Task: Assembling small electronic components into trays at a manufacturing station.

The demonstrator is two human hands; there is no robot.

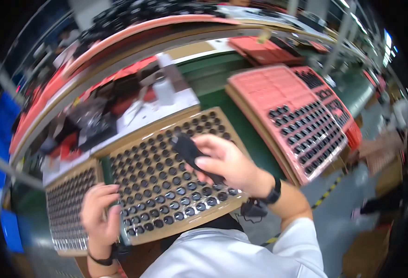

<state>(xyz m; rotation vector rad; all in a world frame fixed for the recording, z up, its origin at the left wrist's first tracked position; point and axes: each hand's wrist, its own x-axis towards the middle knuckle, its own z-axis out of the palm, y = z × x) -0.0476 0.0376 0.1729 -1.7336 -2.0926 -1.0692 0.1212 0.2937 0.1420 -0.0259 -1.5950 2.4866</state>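
My right hand [229,162] is closed around a black elongated object [188,147], slightly blurred, its kind unclear. It is held above a cardboard-edged tray [185,228] filled with rows of small dark round parts in clear pockets. My left hand [101,215] is over that tray's left edge, thumb and fingers apart, with nothing visible in it. Both wrists wear black bands.
A similar tray [72,208] of small parts lies at the left. Pink trays [264,88] with rows of black parts rest on the green bench at the right. Behind, a white surface carries a white bottle [163,90] and bags. A long shelf [167,34] crosses above.
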